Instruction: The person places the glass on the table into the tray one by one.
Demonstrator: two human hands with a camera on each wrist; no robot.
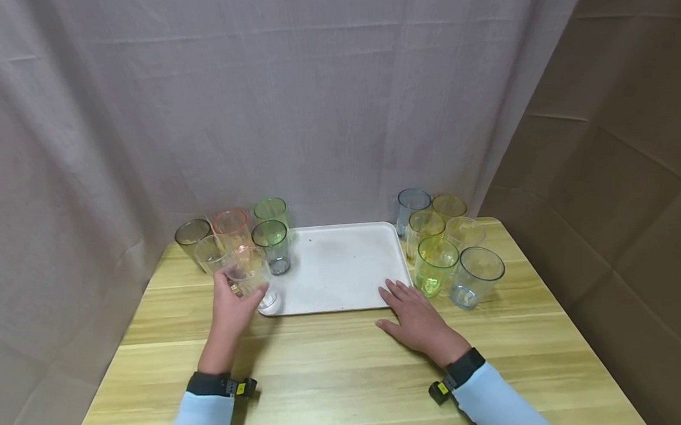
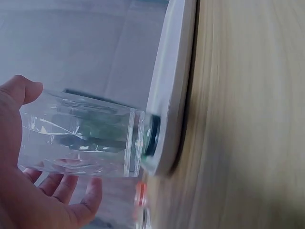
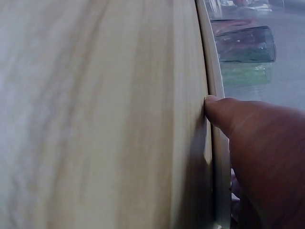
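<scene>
My left hand (image 1: 234, 304) grips a clear glass (image 1: 253, 267) by its sides, thumb on one side and fingers curled round the other. In the left wrist view the clear glass (image 2: 81, 136) is upright relative to the table, its thick base close to the corner of the white tray (image 1: 341, 269). A smoky dark glass (image 1: 272, 244) stands just behind it. My right hand (image 1: 421, 321) rests at the tray's front right corner with fingers extended, and its thumb (image 3: 221, 109) touches the tray's front edge in the right wrist view.
Left of the tray stand a dark glass (image 1: 190, 238), an orange-rimmed glass (image 1: 232, 226), another clear glass (image 1: 208, 253) and a green glass (image 1: 270, 209). Several glasses stand to the right, among them a yellow-green one (image 1: 437, 266) and a bluish one (image 1: 478, 277). Curtains (image 1: 299, 111) hang behind.
</scene>
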